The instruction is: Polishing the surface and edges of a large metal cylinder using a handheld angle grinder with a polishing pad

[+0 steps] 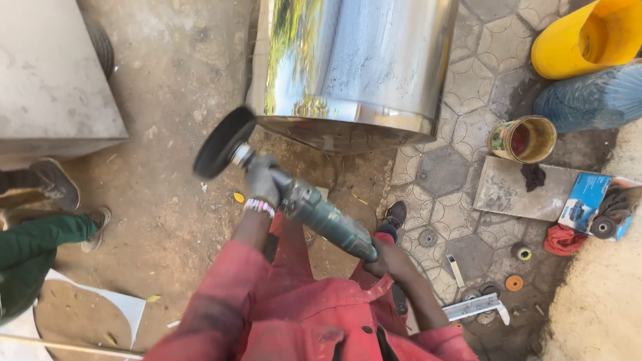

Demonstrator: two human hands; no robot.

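Gripping tight, our gloved left hand [262,179] wraps the green angle grinder [314,210] near its black disc [223,142], right hand [388,259] clenching the tail, beside the shiny steel drum [361,63].

One angle grinder [314,207], one steel drum [354,67], one yellow bucket [588,37], one paint tin [525,139].

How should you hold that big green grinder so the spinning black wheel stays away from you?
Probably with both hands, as here: the left hand wraps the neck just behind the black disc, coming from above, and the right hand grips the rear end of the green grinder. Its long, narrow body gives two spaced holds, and the disc then points away toward the shiny steel tank.
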